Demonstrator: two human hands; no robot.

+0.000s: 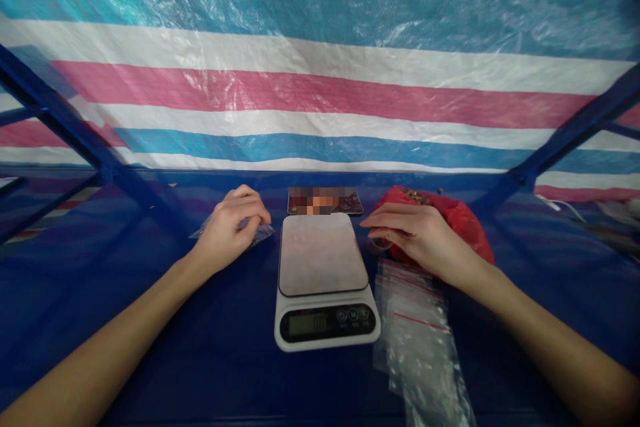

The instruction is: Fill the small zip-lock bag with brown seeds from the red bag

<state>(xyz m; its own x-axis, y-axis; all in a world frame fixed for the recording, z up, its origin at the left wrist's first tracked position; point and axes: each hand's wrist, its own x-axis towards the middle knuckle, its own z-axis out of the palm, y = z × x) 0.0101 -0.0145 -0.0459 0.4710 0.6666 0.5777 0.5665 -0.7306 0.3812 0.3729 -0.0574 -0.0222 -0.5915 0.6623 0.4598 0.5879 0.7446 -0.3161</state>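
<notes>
My left hand (235, 219) lies at the left of the scale, its fingers curled down onto a small clear plastic bag (263, 235). What is in that bag is mostly hidden. At the right my right hand (413, 230) reaches over the near side of a red bag (465, 220) holding small brown pieces. Its fingers are stretched toward the scale, just above a small clear round container (379, 245); whether they touch it is hard to see. Between both hands stands a white kitchen scale (323, 257) with a bare platform; its display is faint.
Several flat zip bags (423, 340) with red seal lines lie stacked right of the scale. Behind it is a dark flat item (353, 203), partly blurred. Blue metal struts (107, 167) frame the blue surface (210, 360), and a striped tarp (320, 87) hangs behind.
</notes>
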